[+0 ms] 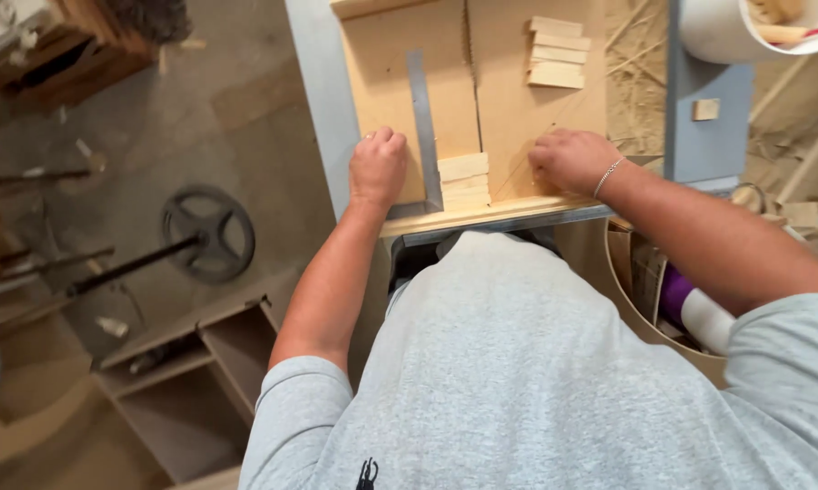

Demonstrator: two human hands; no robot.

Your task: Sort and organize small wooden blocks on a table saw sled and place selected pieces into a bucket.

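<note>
White bucket (726, 32) cut off at top edge; right hand (572, 159) fingertips curled under, unseen.

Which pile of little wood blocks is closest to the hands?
The short stack of wood blocks lying between the left hand and the right hand. The other stack of blocks lies farther up the wooden board, away from both hands.

a stack of cut wood blocks (558, 53) lies up beyond the grip on the right. a white bucket (722, 32) sits further right, above a small wood block (705, 109). an iron wheel (209, 232) and open shelves (186, 381) lie on the floor, left and below.
</note>
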